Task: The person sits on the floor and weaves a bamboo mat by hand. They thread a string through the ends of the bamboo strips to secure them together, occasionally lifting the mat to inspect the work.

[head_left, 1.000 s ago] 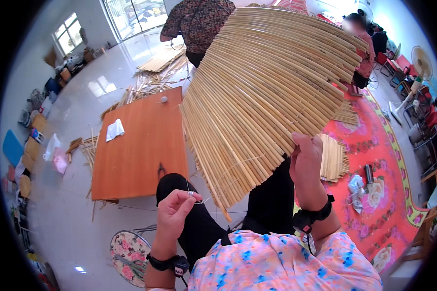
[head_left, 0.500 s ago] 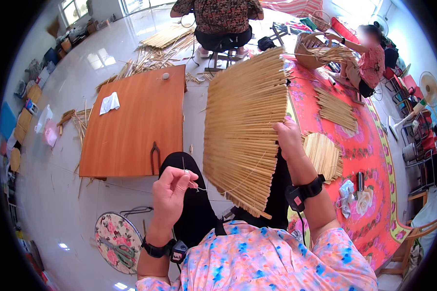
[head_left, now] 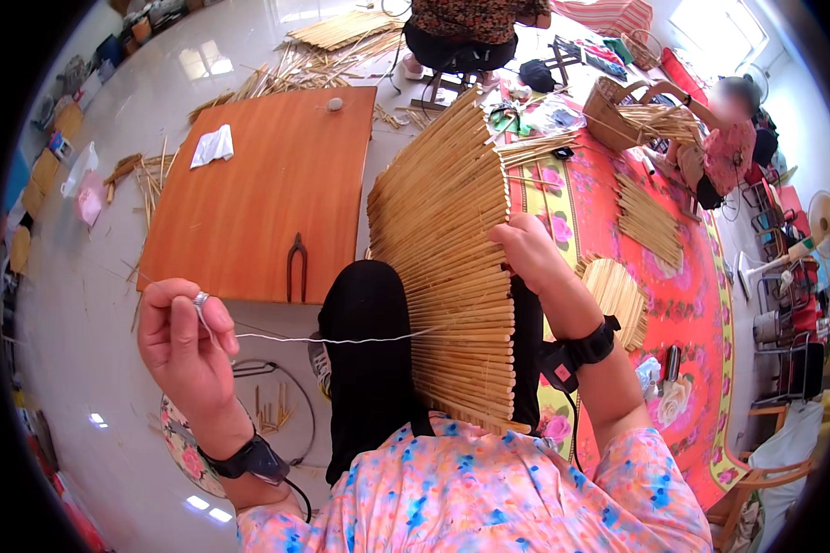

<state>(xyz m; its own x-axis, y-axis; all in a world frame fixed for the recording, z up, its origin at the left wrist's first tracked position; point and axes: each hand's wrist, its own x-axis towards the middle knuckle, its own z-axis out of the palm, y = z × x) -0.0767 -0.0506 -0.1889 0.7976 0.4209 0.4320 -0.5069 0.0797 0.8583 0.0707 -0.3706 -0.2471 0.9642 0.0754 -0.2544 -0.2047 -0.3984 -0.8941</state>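
Note:
My left hand point(head_left: 186, 336) is raised left of my knee, fingers pinched on a thin needle and white thread, with a metal thimble point(head_left: 201, 300) on one finger. The white thread point(head_left: 323, 338) runs taut from it to the mat of bundled sticks point(head_left: 443, 249), which stands tilted between my legs against my lap. My right hand point(head_left: 533, 249) grips that mat's right edge, fingertips partly hidden against it.
A wooden board point(head_left: 249, 194) bears pliers point(head_left: 296, 269), a white cloth and a small ball. Loose sticks point(head_left: 648, 221) lie on the floral rug point(head_left: 692, 332). Two people sit ahead, one by a basket point(head_left: 609, 115). A fan point(head_left: 825, 226) stands right; a floral stool is lower left.
The mat has come down and turned more upright into my lap. My left hand has pulled out leftward, lengthening the thread. My right hand has moved slightly left and up, still gripping.

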